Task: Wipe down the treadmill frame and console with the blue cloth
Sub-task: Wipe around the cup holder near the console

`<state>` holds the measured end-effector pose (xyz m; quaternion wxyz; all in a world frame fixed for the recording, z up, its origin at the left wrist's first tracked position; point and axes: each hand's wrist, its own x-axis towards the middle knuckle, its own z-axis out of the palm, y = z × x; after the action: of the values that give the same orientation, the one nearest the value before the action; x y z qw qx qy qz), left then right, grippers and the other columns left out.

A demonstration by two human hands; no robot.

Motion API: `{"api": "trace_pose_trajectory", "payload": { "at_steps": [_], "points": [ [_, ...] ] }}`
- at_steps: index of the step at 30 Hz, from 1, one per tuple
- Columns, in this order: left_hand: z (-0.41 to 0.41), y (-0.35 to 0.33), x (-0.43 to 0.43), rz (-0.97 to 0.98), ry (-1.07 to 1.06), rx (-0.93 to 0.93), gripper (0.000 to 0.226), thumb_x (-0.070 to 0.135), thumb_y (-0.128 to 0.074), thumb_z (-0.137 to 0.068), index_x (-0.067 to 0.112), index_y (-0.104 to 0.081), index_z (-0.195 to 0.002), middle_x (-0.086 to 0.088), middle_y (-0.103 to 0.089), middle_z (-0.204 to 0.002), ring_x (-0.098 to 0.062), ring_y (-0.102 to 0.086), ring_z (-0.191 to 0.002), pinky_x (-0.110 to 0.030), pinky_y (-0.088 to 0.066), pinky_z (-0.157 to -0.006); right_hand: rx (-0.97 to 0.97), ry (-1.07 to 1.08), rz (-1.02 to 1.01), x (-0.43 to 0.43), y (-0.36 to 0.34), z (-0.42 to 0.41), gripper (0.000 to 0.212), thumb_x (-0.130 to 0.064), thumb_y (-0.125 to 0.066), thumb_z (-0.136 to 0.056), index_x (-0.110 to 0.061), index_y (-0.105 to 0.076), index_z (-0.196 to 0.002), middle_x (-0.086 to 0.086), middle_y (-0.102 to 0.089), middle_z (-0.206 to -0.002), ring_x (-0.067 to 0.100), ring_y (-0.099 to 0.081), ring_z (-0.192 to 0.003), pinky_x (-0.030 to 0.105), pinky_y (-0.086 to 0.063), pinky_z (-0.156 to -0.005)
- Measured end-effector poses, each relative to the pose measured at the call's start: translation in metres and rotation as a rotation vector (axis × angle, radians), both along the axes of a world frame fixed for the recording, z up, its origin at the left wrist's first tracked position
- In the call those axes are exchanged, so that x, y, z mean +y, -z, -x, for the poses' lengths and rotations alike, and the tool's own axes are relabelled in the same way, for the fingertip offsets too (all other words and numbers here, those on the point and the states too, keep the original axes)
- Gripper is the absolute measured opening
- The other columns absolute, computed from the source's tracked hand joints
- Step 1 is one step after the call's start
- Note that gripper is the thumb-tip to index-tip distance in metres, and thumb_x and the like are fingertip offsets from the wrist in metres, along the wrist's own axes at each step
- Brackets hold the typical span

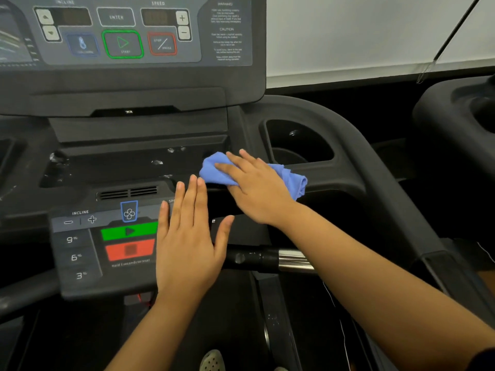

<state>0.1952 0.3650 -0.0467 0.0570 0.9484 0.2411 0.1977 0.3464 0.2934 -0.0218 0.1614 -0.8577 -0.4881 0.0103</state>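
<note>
Cloth [214, 171], blue and bunched, lay pinned under the right hand [258, 190] on the dark ledge of the treadmill console [150, 81], where the shallow tray [112, 170] met the cup holder [297, 145]. The fingers [241, 162] of that hand were straight and slightly spread. They pressed flat on the fabric rather than gripping it. A fold showed just beyond the fingertips, and a rolled end stuck out past the little-finger side of the palm. The left hand [187, 236] rested flat on the lower control panel [80, 253], fingers straight and close together, thumb out, holding nothing.

The wiping looked only partly done: pale smudges [158, 162] lay in the tray, well beyond the right fingertips toward the left. To do this pass well, the flat palm pressure probably had to be firm enough that the fabric travelled with the hand instead of skidding out. Strokes would go leftward across those marks and into the tray's corners. The left palm sat just beside the green and red buttons [126, 232], so leaning harder there risked pressing one.

The cloth's long axis ran roughly left to right, crosswise under the fingers. Its flatter end pointed toward the tray and its rolled end toward the frame arm [334, 178] on the right.
</note>
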Motion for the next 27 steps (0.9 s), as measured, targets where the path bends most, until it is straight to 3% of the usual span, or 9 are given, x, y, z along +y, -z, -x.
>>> {"api": "trace_pose_trajectory", "payload": {
  "at_steps": [7,9,18,23,27],
  "points": [
    [0.002,0.001,-0.004,0.092,-0.031,-0.109,0.079,0.062,-0.019,-0.094,0.014,0.014,-0.147,-0.007,-0.003,-0.159,-0.011,0.001,-0.145,-0.027,0.000,-0.117,0.004,-0.126,-0.007,-0.003,0.004,0.017,0.052,-0.020,-0.040,-0.096,-0.028,-0.029,-0.146,0.000,-0.022,-0.156,0.019,-0.013,-0.145,0.035,-0.007,-0.116],
    [0.002,0.000,-0.005,0.097,-0.038,-0.112,0.080,0.062,-0.018,-0.093,0.014,0.015,-0.148,-0.008,-0.003,-0.159,-0.011,0.003,-0.145,-0.026,0.001,-0.117,0.031,-0.104,-0.005,-0.010,0.005,0.007,0.053,-0.018,-0.038,-0.097,-0.029,-0.026,-0.147,-0.002,-0.021,-0.157,0.017,-0.011,-0.146,0.034,-0.005,-0.116],
    [-0.001,-0.003,-0.004,0.045,-0.070,-0.043,0.079,0.060,-0.015,-0.095,0.005,-0.010,-0.151,-0.011,-0.009,-0.159,-0.016,0.000,-0.145,-0.029,0.002,-0.117,0.220,0.057,0.032,0.011,-0.004,-0.039,0.048,-0.022,-0.033,-0.100,-0.023,-0.025,-0.147,0.003,-0.005,-0.159,0.024,0.002,-0.146,0.046,-0.005,-0.116],
    [-0.002,-0.003,-0.005,0.027,-0.075,-0.032,0.077,0.058,-0.015,-0.096,0.004,-0.019,-0.150,-0.012,-0.014,-0.158,-0.019,-0.004,-0.146,-0.033,-0.002,-0.117,0.167,0.133,0.007,0.051,-0.001,-0.072,0.052,-0.016,-0.037,-0.098,-0.022,-0.023,-0.148,0.007,-0.006,-0.159,0.030,0.002,-0.146,0.051,-0.008,-0.114],
    [-0.001,-0.003,-0.003,0.034,-0.077,-0.045,0.076,0.059,-0.014,-0.096,0.006,-0.018,-0.150,-0.010,-0.015,-0.158,-0.018,-0.003,-0.146,-0.033,-0.002,-0.117,0.184,0.019,-0.083,0.059,-0.003,-0.092,0.047,-0.013,-0.035,-0.101,-0.019,-0.028,-0.147,0.010,-0.018,-0.156,0.028,-0.009,-0.145,0.037,-0.015,-0.115]
  ]
}}
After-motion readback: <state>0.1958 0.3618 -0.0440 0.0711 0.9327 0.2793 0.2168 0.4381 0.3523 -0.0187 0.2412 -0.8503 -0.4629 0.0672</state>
